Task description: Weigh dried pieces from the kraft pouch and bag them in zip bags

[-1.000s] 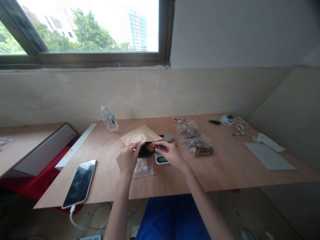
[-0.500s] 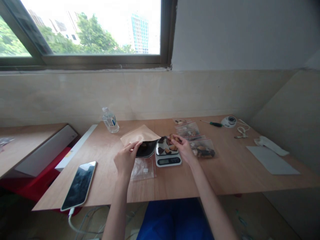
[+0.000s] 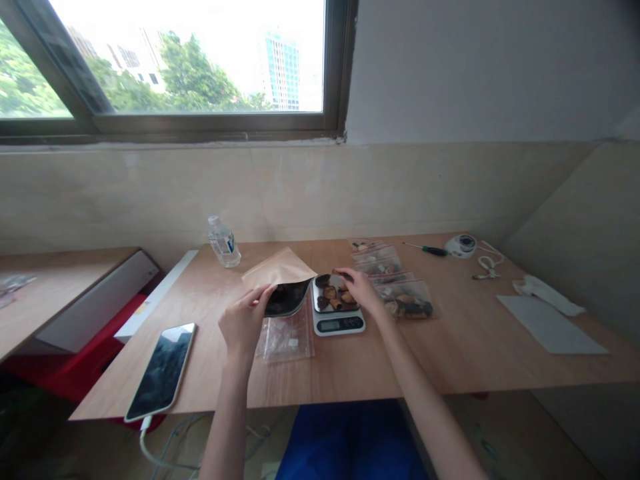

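My left hand (image 3: 245, 317) is closed on the edge of a brown paper pouch (image 3: 280, 267), whose dark mouth gapes toward me. Beside it stands a small white digital scale (image 3: 323, 331) with dark and brown dried pieces (image 3: 330, 293) spread over its plate. Over the far right part of the plate, my right hand (image 3: 360, 288) pinches a dark dried piece (image 3: 344, 274) between its fingertips. Clear zip bags (image 3: 287, 340) lie flat below the pouch.
Filled zip bags (image 3: 407, 299) line up right of the scale. A water bottle (image 3: 223, 243) stands at the back left, a phone (image 3: 163, 370) lies front left. Farther right are a screwdriver (image 3: 433, 251), a dome camera (image 3: 461, 246), a cable (image 3: 486, 268) and a white sheet (image 3: 550, 325).
More pieces now lie on the scale plate. My right hand has turned and drawn slightly left and up, and my left hand has shifted a little left with the pouch.
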The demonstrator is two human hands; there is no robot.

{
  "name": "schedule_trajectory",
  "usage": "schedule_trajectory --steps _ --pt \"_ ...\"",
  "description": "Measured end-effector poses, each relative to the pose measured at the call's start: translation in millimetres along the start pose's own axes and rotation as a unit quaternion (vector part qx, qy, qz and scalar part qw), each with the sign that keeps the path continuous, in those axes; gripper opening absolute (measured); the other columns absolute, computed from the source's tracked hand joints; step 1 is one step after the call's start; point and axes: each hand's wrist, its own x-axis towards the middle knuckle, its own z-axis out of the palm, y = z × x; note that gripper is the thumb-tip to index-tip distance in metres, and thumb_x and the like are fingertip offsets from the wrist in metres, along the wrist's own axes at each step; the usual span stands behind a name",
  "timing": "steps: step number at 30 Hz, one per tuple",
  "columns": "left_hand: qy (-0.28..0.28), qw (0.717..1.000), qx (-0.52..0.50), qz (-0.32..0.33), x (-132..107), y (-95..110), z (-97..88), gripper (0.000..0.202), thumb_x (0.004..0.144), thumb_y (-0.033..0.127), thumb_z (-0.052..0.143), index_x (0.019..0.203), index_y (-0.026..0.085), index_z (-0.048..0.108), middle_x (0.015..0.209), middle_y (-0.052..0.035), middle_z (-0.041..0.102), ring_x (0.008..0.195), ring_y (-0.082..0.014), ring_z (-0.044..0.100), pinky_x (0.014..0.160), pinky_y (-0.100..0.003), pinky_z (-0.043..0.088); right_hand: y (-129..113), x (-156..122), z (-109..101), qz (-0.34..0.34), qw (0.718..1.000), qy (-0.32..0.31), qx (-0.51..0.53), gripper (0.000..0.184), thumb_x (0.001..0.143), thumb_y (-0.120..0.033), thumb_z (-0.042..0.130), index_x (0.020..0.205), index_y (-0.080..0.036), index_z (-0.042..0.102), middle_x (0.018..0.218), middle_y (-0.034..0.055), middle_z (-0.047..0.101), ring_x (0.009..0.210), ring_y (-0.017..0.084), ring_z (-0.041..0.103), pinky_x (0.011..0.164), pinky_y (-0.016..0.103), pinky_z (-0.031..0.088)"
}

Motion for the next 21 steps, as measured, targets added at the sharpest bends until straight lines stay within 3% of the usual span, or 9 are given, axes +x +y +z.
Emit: schedule_trajectory --steps 4,7,9,11,15,21 --pt "-0.001 1.000 0.001 0.006 -0.1 0.6 1.2 0.027 0.083 0.049 0.052 0.093 0.033 0.071 0.087 0.0020 0.072 0.073 -0.0152 0.064 0.056 -0.022 0.034 3.6 10.1 0.2 -0.031 0.994 -0.069 -0.080 0.037 0.079 -0.004 0.045 0.107 -0.015 0.065 0.109 0.0111 0.068 0.103 0.020 0.062 0.091 0.033 0.045" --pt "-0.003 1.000 0.001 0.003 0.1 0.5 0.8 0.027 0.082 0.049 0.053 0.093 0.033 0.072 0.084 0.0012 0.072 0.071 -0.0154 0.063 0.055 -0.022 0.034 6.2 15.4 -0.4 -0.040 0.989 -0.109 -0.094 0.033 0.080 -0.006 0.046 0.104 -0.015 0.066 0.105 0.0123 0.069 0.099 0.021 0.063 0.088 0.033 0.045" --pt "-0.004 1.000 0.001 0.003 0.4 0.4 0.4 0.027 0.082 0.049 0.053 0.094 0.033 0.072 0.085 0.0014 0.072 0.072 -0.0153 0.063 0.055 -0.022 0.034 9.0 16.5 -1.6 -0.047 0.992 -0.092 -0.069 0.030 0.083 -0.011 0.045 0.107 -0.016 0.063 0.107 0.0120 0.067 0.100 0.021 0.062 0.087 0.033 0.045" --pt "-0.004 1.000 -0.001 0.005 0.6 0.3 0.3 0.026 0.083 0.048 0.053 0.093 0.033 0.072 0.086 0.0021 0.073 0.072 -0.0150 0.064 0.055 -0.022 0.033 13.2 15.7 -3.3 -0.033 0.998 -0.035 -0.036 0.029 0.085 -0.018 0.045 0.112 -0.016 0.056 0.109 0.0127 0.065 0.099 0.021 0.062 0.086 0.035 0.046" --pt "-0.002 1.000 0.004 0.010 0.9 -0.3 1.7 0.025 0.083 0.047 0.054 0.092 0.033 0.072 0.085 0.0025 0.072 0.071 -0.0144 0.064 0.054 -0.021 0.033 21.4 9.1 -6.6 0.024 0.998 0.058 0.018 0.029 0.081 -0.028 0.054 0.106 -0.016 0.047 0.092 0.0092 0.064 0.082 0.020 0.062 0.073 0.034 0.048" --pt "0.002 1.000 0.005 0.018 1.9 0.8 5.6 0.025 0.082 0.047 0.054 0.092 0.032 0.072 0.083 0.0020 0.072 0.070 -0.0142 0.063 0.055 -0.022 0.033 17.8 -6.5 -8.2 0.023 0.995 -0.014 0.096 0.022 0.077 -0.037 0.058 0.090 -0.020 0.053 0.083 0.0011 0.063 0.074 0.016 0.060 0.065 0.027 0.046"
